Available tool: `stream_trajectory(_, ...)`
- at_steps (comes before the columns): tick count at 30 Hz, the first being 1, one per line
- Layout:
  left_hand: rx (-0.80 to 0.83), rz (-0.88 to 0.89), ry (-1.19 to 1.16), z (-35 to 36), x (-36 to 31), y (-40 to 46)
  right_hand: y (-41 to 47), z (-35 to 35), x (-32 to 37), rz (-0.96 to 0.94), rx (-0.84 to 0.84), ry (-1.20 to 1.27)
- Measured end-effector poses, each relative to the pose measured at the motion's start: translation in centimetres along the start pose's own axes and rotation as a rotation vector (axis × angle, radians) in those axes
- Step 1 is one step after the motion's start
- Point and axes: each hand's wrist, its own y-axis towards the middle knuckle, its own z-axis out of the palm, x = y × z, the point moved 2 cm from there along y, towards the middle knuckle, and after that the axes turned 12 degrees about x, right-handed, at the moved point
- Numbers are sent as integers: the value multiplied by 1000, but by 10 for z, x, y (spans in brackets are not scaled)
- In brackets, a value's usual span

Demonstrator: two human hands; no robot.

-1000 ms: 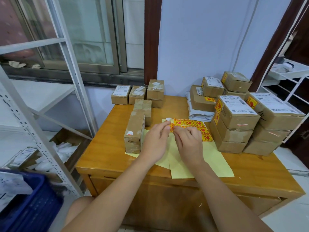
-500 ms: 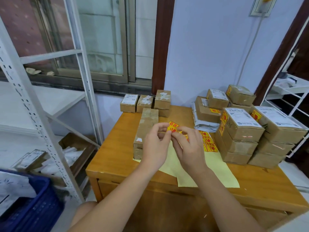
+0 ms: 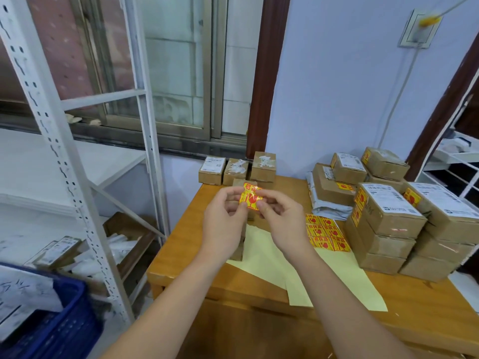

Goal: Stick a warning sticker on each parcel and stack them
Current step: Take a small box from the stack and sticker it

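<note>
At frame centre, we pinch one glossy yellow-and-red sticker (image 3: pixel 251 200) between left hand (image 3: pixel 225 222) and right hand (image 3: pixel 284 222), each grip closed on an edge, above the surface (image 3: pixel 181 257). Keep it taut and unfolded, then lay it flat on the matte cardboard parcel (image 3: pixel 238 251) just beyond. Right of centre lie the sticker sheet (image 3: pixel 327 235) and the stacked boxes (image 3: pixel 388 224).
</note>
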Motion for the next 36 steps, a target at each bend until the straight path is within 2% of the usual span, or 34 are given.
stream_trajectory(5, 55, 16, 210, -23, 9, 11, 13, 5, -9, 105, -44, -19)
stream_trajectory(10, 147, -120, 344, -44, 36, 31, 29, 3, -24, 241, -37, -31)
stream_trajectory(14, 269, -265, 304, -40, 58, 36, 42, 7, -37, 294, 24, -124)
stream_trajectory(17, 303, -296, 265, -33, 66, 34, 51, 9, -41, 298, 66, -168)
stream_trajectory(27, 265, -326, 170, -17, 84, 31, 63, 18, -57, 273, 197, -294)
stream_trajectory(36, 242, -338, 163, -15, 86, 29, 68, 19, -58, 254, 211, -425)
